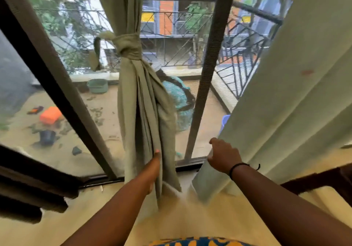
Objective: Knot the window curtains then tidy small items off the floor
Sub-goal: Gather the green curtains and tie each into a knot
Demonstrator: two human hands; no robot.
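Left hand point(153, 171): near centre, fingers laid along the lower folds of the knotted curtain point(141, 97); one pink-painted fingertip shows against the cloth, thumb side hidden, so whether it pinches or only presses cannot be told.
Right hand point(222, 155): near right of centre, fingers curled round the inner edge of the loose curtain point(285, 93), gripping the cloth.
Wrist band point(239, 166): thin black cord on the right wrist.
Knotted curtain: olive green, hangs at centre in front of the window; tied on itself in one knot point(126, 45) in its upper part, tail falling to the sill.
Loose curtain: paler green, untied, sweeps from far right down to the right hand; a small reddish mark point(307, 72) on it.
Window frame point(209, 70): dark uprights to either side of the knotted curtain.
Balcony floor point(106, 120), beyond the glass: wet, leaf-strewn.
Containers outside: green tub point(98, 85) far left by the parapet, contents not visible; orange box point(51, 114) left; dark pot point(47, 137) nearer, on its side; blue bucket point(225, 121) partly hidden by the loose curtain.
Railing point(234, 59): black metal, far right.
Writing: none legible.
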